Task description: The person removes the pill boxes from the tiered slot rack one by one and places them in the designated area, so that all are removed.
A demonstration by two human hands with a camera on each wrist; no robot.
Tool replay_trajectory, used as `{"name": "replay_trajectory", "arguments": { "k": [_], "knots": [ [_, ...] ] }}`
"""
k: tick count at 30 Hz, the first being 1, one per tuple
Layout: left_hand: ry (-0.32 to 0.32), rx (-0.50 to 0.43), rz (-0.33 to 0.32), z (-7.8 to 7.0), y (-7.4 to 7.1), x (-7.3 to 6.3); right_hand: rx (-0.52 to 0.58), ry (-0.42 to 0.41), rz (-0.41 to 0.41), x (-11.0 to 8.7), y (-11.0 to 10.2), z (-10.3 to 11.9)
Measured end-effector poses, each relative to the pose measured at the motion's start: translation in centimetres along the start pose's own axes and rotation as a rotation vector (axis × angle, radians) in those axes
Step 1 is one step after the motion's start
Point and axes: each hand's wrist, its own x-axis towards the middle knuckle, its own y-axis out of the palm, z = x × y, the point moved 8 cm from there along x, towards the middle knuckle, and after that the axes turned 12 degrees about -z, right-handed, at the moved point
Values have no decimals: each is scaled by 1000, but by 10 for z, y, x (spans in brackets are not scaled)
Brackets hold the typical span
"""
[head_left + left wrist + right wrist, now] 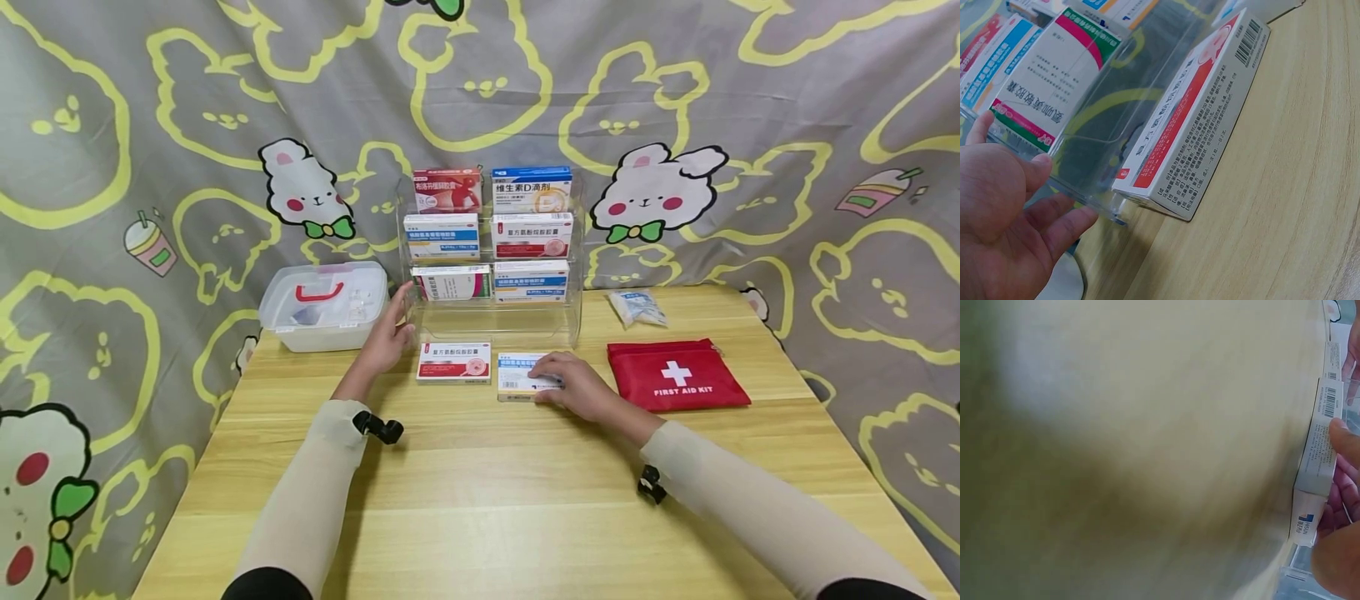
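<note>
My right hand (573, 385) pinches a blue-and-white medicine box (517, 375) that lies on the table before the rack. In the right wrist view, the thumb (1344, 440) presses the box's barcoded side, with fingers behind it. A clear display rack (498, 321) stands upright with several medicine boxes on its tiers. My left hand (388, 337) touches the rack's left side, its fingers fairly straight. Nearest it on the bottom filled tier is a white, green and pink box (1054, 75). A red-and-white medicine box (453, 363) lies flat before the rack, left of the blue-and-white one.
On the left stands a clear plastic case (322, 308) with a red handle. A red first aid pouch (675, 375) lies to the right, with a small plastic packet (637, 307) behind it. A patterned curtain (480, 108) hangs behind the wooden table (480, 500).
</note>
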Motion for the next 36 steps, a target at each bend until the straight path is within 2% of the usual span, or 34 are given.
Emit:
{"name": "replay_trajectory", "arguments": {
  "k": [2, 8, 21, 24, 31, 36],
  "knots": [
    [3, 11, -14, 10, 1, 3, 1, -9, 1, 2, 0, 0],
    [-3, 24, -22, 11, 1, 3, 15, -16, 3, 8, 1, 1],
    [0, 19, -11, 11, 2, 4, 9, 43, 30, 23, 4, -5],
    [-8, 6, -2, 7, 2, 3, 2, 52, 36, 26, 5, -7],
    [-24, 8, 15, -24, -2, -8, 0, 27, 27, 27, 5, -7],
    [-23, -8, 16, -27, -2, -10, 8, 30, 25, 27, 5, -6]
  ]
}}
